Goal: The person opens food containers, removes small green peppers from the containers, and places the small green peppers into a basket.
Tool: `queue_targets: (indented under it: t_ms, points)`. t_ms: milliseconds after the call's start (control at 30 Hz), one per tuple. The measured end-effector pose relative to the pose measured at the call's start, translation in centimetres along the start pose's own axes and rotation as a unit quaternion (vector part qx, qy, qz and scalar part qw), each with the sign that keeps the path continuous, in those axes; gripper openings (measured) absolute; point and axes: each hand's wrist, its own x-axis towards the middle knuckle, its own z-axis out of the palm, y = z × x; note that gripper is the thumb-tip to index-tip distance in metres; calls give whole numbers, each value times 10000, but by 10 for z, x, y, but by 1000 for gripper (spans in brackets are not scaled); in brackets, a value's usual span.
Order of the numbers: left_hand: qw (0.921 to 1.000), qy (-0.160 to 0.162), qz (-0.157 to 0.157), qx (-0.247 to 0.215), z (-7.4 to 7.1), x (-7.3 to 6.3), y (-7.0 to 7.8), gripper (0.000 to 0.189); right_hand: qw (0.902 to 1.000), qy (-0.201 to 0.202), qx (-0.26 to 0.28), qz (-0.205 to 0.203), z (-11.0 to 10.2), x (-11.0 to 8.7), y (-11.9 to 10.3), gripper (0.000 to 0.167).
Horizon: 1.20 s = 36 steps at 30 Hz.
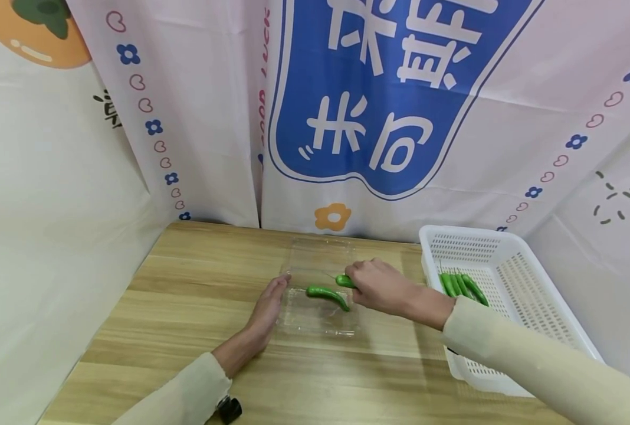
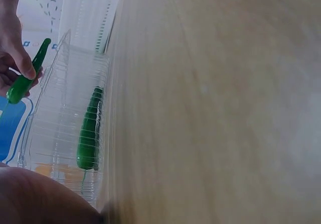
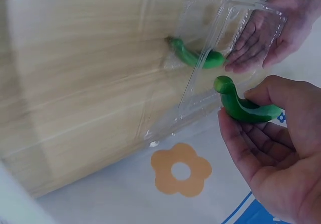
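A clear plastic clamshell box (image 1: 320, 327) lies with its lid folded back on the wooden table. One green chili pepper (image 1: 327, 293) rests inside it, seen through the wall in the left wrist view. My right hand (image 1: 376, 286) pinches a second green pepper (image 3: 246, 108) between thumb and fingers, held above the box's right side. Flat against the left side of the box is my left hand (image 1: 264, 313), its fingers straight; in the right wrist view its palm (image 3: 261, 38) shows through the clear plastic.
At the right stands a white perforated basket (image 1: 551, 289) with several green peppers (image 1: 460, 285) in it. The wooden table (image 1: 187, 319) meets a printed cloth backdrop (image 1: 214, 147) at its far edge. A black object (image 1: 229, 408) is at the left sleeve.
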Motion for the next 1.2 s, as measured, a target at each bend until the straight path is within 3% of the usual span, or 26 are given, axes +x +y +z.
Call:
queue_targets:
  t_ms: [267,467,833,1200]
  points:
    - [10000,42,18,-11,1,1,-1,55,9994,53,-240,245,-11,-8,11,12]
    - [10000,77,2,12,1,1,0,55,9994,86,-102,329,-18,-15,17,12]
    - [9999,111,0,49,1,2,0,55,9965,611,-381,431,-31,-31,34,24]
    - [9999,126,-8,27,1,2,0,55,9933,628,-267,935,-56,-43,52,19]
